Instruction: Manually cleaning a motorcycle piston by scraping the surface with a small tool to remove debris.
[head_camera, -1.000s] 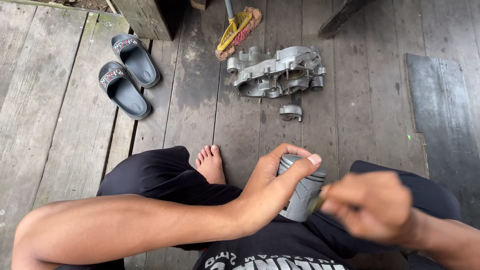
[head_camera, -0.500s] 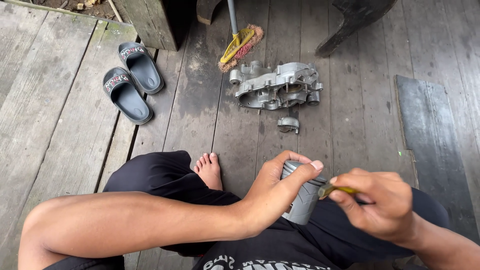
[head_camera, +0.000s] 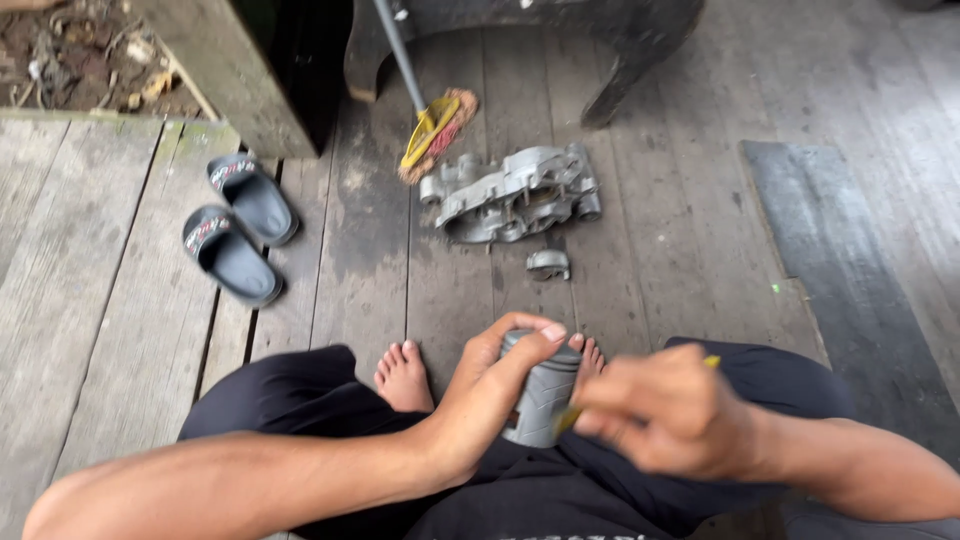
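Observation:
I sit cross-legged on a wooden plank floor. My left hand (head_camera: 490, 395) is wrapped around a grey metal piston (head_camera: 542, 400), held upright above my lap. My right hand (head_camera: 665, 410) is blurred just to the right of the piston and grips a thin tool with a yellow handle (head_camera: 710, 361); its tip is hidden behind the hand, close to the piston's side. My bare feet (head_camera: 402, 375) show beyond the piston.
A grey metal engine casing (head_camera: 515, 192) lies on the boards ahead, with a small metal part (head_camera: 548, 264) in front of it. A yellow-headed broom (head_camera: 432, 135) leans behind it. Two black slippers (head_camera: 235, 225) sit at the left. A dark plank (head_camera: 850, 270) lies at the right.
My right hand has shifted along the piston's side and is now blurred by motion. The camera has tilted up, showing more of the floor ahead. My left hand keeps the piston.

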